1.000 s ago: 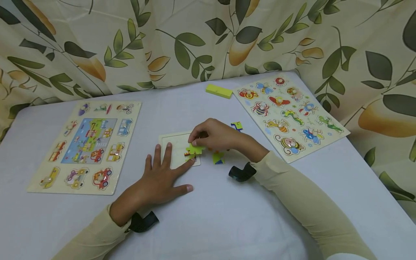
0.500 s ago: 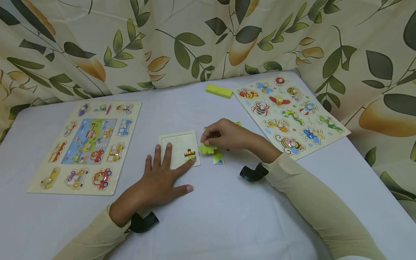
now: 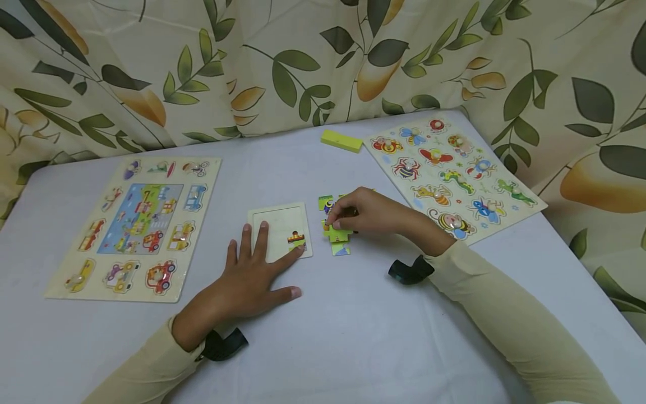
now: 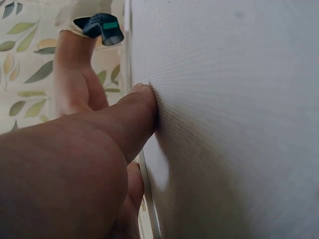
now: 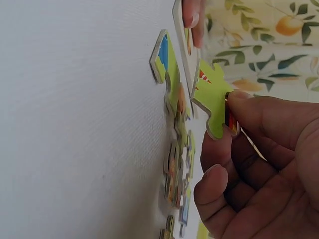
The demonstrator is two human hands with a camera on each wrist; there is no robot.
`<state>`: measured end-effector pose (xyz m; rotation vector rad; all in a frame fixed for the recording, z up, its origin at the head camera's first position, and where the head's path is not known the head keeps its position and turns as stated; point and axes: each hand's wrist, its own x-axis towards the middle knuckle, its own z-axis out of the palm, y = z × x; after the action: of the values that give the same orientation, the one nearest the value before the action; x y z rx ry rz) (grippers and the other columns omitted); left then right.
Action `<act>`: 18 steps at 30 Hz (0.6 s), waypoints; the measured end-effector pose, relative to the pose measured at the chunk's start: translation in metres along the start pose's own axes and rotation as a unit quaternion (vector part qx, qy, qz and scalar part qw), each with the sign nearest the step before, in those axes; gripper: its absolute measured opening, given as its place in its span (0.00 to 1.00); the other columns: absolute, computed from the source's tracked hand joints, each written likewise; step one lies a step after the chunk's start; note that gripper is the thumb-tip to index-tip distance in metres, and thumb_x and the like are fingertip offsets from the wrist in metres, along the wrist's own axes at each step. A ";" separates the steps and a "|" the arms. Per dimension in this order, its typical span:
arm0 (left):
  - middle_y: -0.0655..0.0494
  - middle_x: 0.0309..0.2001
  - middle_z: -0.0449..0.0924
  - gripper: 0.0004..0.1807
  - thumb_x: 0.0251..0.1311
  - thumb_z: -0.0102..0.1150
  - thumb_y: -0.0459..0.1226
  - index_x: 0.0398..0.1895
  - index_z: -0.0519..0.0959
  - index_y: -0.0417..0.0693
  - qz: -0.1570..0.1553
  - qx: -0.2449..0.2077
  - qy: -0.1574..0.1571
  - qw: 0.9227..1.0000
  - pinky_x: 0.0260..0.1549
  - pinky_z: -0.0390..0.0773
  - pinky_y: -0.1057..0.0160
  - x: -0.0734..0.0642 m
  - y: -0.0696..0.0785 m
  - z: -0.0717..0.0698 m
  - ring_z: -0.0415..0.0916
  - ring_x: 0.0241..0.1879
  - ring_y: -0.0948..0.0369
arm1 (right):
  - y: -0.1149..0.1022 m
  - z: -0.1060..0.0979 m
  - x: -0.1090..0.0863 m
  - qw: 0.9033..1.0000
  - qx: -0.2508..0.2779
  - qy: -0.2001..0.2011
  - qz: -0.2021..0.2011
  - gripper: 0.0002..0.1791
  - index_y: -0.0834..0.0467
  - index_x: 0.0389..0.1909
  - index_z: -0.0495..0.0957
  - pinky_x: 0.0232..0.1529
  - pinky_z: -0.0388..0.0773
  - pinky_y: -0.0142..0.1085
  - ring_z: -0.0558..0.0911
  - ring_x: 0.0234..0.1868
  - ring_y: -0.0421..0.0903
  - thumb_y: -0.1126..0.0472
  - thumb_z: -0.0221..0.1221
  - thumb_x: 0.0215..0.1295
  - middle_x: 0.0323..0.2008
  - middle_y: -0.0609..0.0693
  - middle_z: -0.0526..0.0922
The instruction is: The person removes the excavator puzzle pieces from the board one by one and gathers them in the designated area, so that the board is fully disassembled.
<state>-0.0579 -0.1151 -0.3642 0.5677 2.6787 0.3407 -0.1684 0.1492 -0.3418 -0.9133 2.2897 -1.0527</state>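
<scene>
Between its thumb and fingers my right hand point(image 3: 370, 212) pinches a green jigsaw piece point(image 5: 212, 97), raised just over a group of loose pieces. One loose piece, green with a blue corner point(image 3: 340, 249), lies in front of that group; the hand hides part of the rest. My left hand point(image 3: 247, 275) lies spread flat, its fingertips on a small cream puzzle tray point(image 3: 280, 214). One fitted piece with an orange and brown print point(image 3: 296, 238) sits at the tray's lower right, partly under the left index finger. In the left wrist view the left thumb point(image 4: 142, 107) touches the white cloth.
On the left lies a vehicle puzzle board point(image 3: 136, 280). An insect puzzle board point(image 3: 454, 174) is at the back right. A yellow-green block point(image 3: 341, 141) stands near the back edge, before a leaf-patterned curtain point(image 3: 282, 33).
Carrying the green jigsaw piece, my right hand has moved right, off the tray and over the loose pieces. The fitted piece on the tray is uncovered. My left hand stays put.
</scene>
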 end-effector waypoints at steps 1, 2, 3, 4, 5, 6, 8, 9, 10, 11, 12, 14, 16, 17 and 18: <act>0.32 0.74 0.24 0.40 0.60 0.53 0.65 0.75 0.55 0.74 0.000 0.000 0.000 1.000 0.60 0.30 0.29 0.000 0.000 0.000 0.15 0.69 0.33 | 0.001 0.000 -0.002 1.000 -0.001 0.002 -0.001 0.04 0.60 0.38 0.84 0.41 0.74 0.37 0.76 0.35 0.44 0.68 0.61 0.66 0.34 0.46 0.84; 0.32 0.74 0.24 0.40 0.60 0.53 0.65 0.75 0.55 0.74 0.000 0.001 0.000 1.000 0.60 0.30 0.29 0.000 0.000 0.000 0.15 0.69 0.33 | 0.001 -0.001 -0.003 1.000 -0.004 0.004 0.000 0.04 0.60 0.37 0.84 0.40 0.74 0.37 0.77 0.35 0.44 0.68 0.61 0.65 0.34 0.46 0.84; 0.32 0.74 0.24 0.40 0.60 0.53 0.65 0.75 0.55 0.74 0.000 0.001 0.001 1.000 0.60 0.30 0.29 0.000 0.000 0.000 0.15 0.69 0.33 | 0.001 -0.001 -0.005 1.000 -0.005 0.006 0.002 0.04 0.59 0.37 0.84 0.40 0.74 0.36 0.77 0.35 0.44 0.68 0.61 0.65 0.34 0.46 0.84; 0.32 0.74 0.24 0.40 0.60 0.53 0.65 0.75 0.56 0.73 0.000 0.001 0.002 1.000 0.60 0.30 0.29 0.000 0.000 0.000 0.15 0.69 0.33 | 0.001 -0.002 -0.006 1.000 -0.006 0.007 0.005 0.04 0.59 0.37 0.84 0.40 0.74 0.36 0.77 0.35 0.44 0.68 0.61 0.65 0.34 0.46 0.84; 0.32 0.74 0.24 0.40 0.60 0.53 0.65 0.75 0.56 0.73 0.000 0.002 0.002 1.000 0.61 0.30 0.29 0.000 0.000 -0.001 0.15 0.69 0.33 | 0.002 -0.002 -0.007 1.000 -0.007 0.008 0.008 0.04 0.59 0.37 0.84 0.40 0.74 0.36 0.77 0.35 0.44 0.68 0.62 0.65 0.34 0.46 0.84; 0.32 0.74 0.24 0.40 0.60 0.53 0.65 0.75 0.56 0.73 0.000 0.002 0.002 1.000 0.61 0.30 0.29 0.000 0.001 0.000 0.15 0.69 0.33 | 0.002 -0.003 -0.008 1.000 -0.008 0.008 0.008 0.04 0.59 0.37 0.84 0.41 0.74 0.36 0.77 0.36 0.44 0.68 0.62 0.65 0.34 0.45 0.84; 0.32 0.74 0.25 0.40 0.60 0.53 0.65 0.75 0.56 0.73 0.000 0.002 0.003 1.000 0.61 0.30 0.29 0.000 0.001 0.000 0.16 0.69 0.33 | 0.003 -0.004 -0.010 1.000 -0.007 0.005 0.014 0.04 0.59 0.37 0.84 0.41 0.74 0.36 0.76 0.36 0.45 0.68 0.61 0.65 0.33 0.46 0.83; 0.32 0.74 0.25 0.40 0.60 0.54 0.65 0.75 0.56 0.73 0.000 0.001 0.003 1.000 0.61 0.30 0.29 0.000 0.001 0.000 0.16 0.69 0.33 | 0.004 -0.004 -0.011 1.000 -0.005 0.003 0.016 0.05 0.59 0.37 0.84 0.41 0.74 0.36 0.76 0.36 0.45 0.68 0.61 0.65 0.33 0.46 0.83; 0.32 0.74 0.25 0.40 0.60 0.54 0.64 0.75 0.56 0.73 0.000 0.001 0.004 1.000 0.61 0.30 0.29 0.000 0.001 0.000 0.16 0.69 0.33 | 0.004 -0.005 -0.012 1.000 -0.004 0.000 0.020 0.05 0.59 0.37 0.84 0.41 0.74 0.36 0.76 0.36 0.45 0.68 0.61 0.65 0.33 0.46 0.83; 0.32 0.74 0.25 0.40 0.60 0.54 0.64 0.75 0.56 0.73 -0.001 0.000 0.004 1.000 0.61 0.30 0.29 0.000 0.001 0.000 0.16 0.69 0.33 | 0.004 -0.006 -0.014 1.000 -0.005 -0.003 0.022 0.05 0.59 0.37 0.84 0.40 0.74 0.35 0.76 0.36 0.45 0.68 0.61 0.65 0.33 0.46 0.83; 0.32 0.74 0.25 0.40 0.60 0.54 0.64 0.75 0.56 0.73 -0.001 0.000 0.004 1.000 0.60 0.30 0.29 0.000 0.001 0.000 0.16 0.69 0.33 | 0.004 -0.007 -0.016 1.000 -0.006 -0.005 0.025 0.04 0.59 0.36 0.84 0.40 0.74 0.35 0.76 0.36 0.45 0.69 0.61 0.65 0.32 0.46 0.83; 0.32 0.74 0.25 0.40 0.60 0.54 0.64 0.75 0.57 0.72 -0.001 -0.001 0.004 1.000 0.60 0.30 0.29 0.000 0.001 0.000 0.16 0.69 0.33 | 0.005 -0.009 -0.019 0.999 -0.008 -0.011 0.032 0.04 0.59 0.36 0.84 0.38 0.74 0.35 0.76 0.35 0.46 0.69 0.62 0.64 0.32 0.46 0.83; 0.32 0.74 0.25 0.40 0.60 0.55 0.64 0.75 0.57 0.72 -0.001 -0.001 0.006 1.000 0.60 0.30 0.29 0.000 0.001 0.001 0.16 0.69 0.33 | 0.005 -0.010 -0.022 0.999 -0.012 -0.018 0.039 0.05 0.58 0.36 0.84 0.38 0.74 0.34 0.76 0.35 0.45 0.69 0.62 0.64 0.31 0.45 0.82; 0.32 0.74 0.25 0.40 0.60 0.55 0.64 0.75 0.57 0.72 -0.001 -0.001 0.006 1.000 0.60 0.30 0.29 0.000 0.001 0.001 0.16 0.69 0.33 | 0.006 -0.011 -0.023 0.999 -0.013 -0.022 0.042 0.05 0.58 0.36 0.84 0.38 0.74 0.34 0.76 0.35 0.45 0.69 0.62 0.64 0.31 0.46 0.82; 0.32 0.74 0.25 0.40 0.60 0.55 0.64 0.75 0.57 0.72 -0.001 -0.001 0.006 1.000 0.60 0.30 0.29 0.001 0.001 0.001 0.15 0.69 0.33 | 0.006 -0.011 -0.024 0.999 -0.013 -0.026 0.046 0.05 0.58 0.36 0.84 0.38 0.74 0.34 0.76 0.35 0.45 0.70 0.62 0.64 0.31 0.46 0.82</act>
<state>-0.0576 -0.1138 -0.3648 0.5648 2.6896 0.3481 -0.1615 0.1755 -0.3370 -0.8270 2.2841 -0.9511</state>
